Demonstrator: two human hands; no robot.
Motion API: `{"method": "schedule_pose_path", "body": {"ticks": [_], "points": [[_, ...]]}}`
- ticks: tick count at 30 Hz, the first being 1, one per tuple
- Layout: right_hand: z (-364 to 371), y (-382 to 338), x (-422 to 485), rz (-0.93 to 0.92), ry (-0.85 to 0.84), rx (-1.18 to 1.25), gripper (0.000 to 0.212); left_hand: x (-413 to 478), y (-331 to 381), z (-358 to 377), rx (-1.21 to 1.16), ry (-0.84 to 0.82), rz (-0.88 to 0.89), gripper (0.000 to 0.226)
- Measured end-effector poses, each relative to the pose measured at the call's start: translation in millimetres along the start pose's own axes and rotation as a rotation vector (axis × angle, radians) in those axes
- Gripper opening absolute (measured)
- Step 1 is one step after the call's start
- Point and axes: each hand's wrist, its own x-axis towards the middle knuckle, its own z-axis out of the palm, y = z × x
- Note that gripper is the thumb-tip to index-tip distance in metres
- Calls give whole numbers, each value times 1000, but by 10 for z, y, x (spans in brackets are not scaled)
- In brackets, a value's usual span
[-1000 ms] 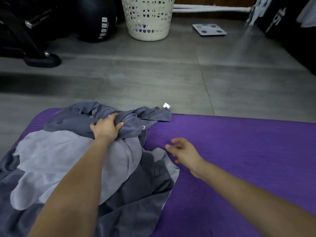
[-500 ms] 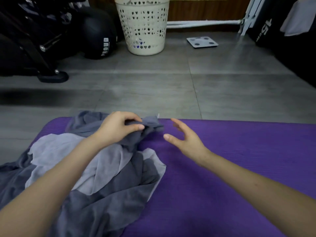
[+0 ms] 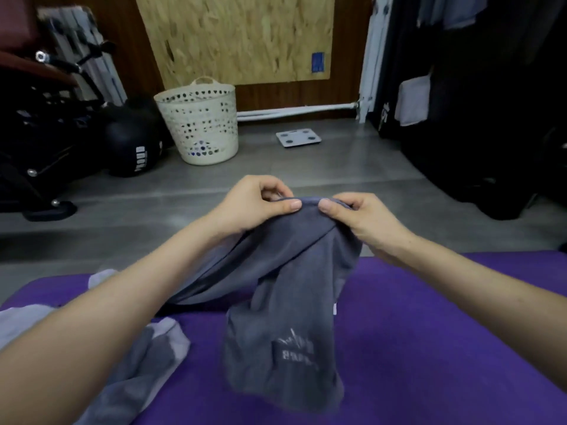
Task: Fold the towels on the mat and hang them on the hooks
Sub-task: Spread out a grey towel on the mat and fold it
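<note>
A dark grey towel (image 3: pixel 294 289) with a pale logo hangs above the purple mat (image 3: pixel 429 348), its lower end bunched on the mat. My left hand (image 3: pixel 254 207) pinches its top edge between thumb and fingers. My right hand (image 3: pixel 359 219) pinches the same edge just to the right, the two thumbs almost touching. More towels (image 3: pixel 147 357), light grey and darker grey, lie crumpled on the mat at the lower left, partly hidden by my left forearm. Folded pale towels (image 3: pixel 412 101) hang on the dark unit at the right.
A cream perforated laundry basket (image 3: pixel 199 121) stands on the grey floor ahead, a flat scale (image 3: pixel 298 138) to its right. A black ball (image 3: pixel 135 142) and gym equipment (image 3: pixel 40 124) fill the left. A dark cabinet (image 3: pixel 491 118) stands on the right.
My left hand lifted the dark grey towel off the pile and up above the mat. My right hand, earlier open over the mat, came in and took the towel's top edge.
</note>
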Motion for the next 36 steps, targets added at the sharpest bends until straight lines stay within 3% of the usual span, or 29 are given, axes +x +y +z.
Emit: {"method": "schedule_pose_path", "body": {"ticks": [3, 6, 9, 11, 13, 17, 23, 26, 29, 33, 35, 36], "points": [[-755, -40, -221, -26, 169, 17, 36, 268, 481, 616, -140, -48, 6, 12], [-1303, 278, -418, 64, 280, -87, 41, 429, 575, 1278, -88, -146, -9, 10], [-1607, 905, -551, 288, 276, -578, 37, 450, 307, 1785, 72, -194, -59, 11], [-1659, 1301, -683, 422, 232, -888, 19, 374, 69, 1976, 169, -202, -102, 15], [-1638, 1668, -825, 445, 200, -1041, 35, 235, -190, 2057, 249, -199, -156, 12], [-1352, 2189, -1005, 328, 117, -1044, 35, -141, -709, 1998, 391, -212, -263, 2], [-741, 2594, -951, 208, -182, -995, 40, -506, -1085, 1383, 814, -435, -324, 16], [-475, 2743, -935, 173, -262, -1047, 57, -571, -1200, 1094, 899, -514, -358, 18], [-374, 2889, -936, 149, -348, -1177, 55, -723, -1335, 1016, 926, -564, -320, 18], [-296, 2999, -1106, 34, -112, -1113, 31, -1111, -1606, 1216, 868, -575, -204, 34], [-335, 2946, -1219, 0, -24, -942, 12, -1259, -1699, 1365, 705, -464, -191, 53], [-374, 2911, -1269, -20, -7, -876, 12, -1313, -1745, 1447, 615, -381, -201, 59]]}}
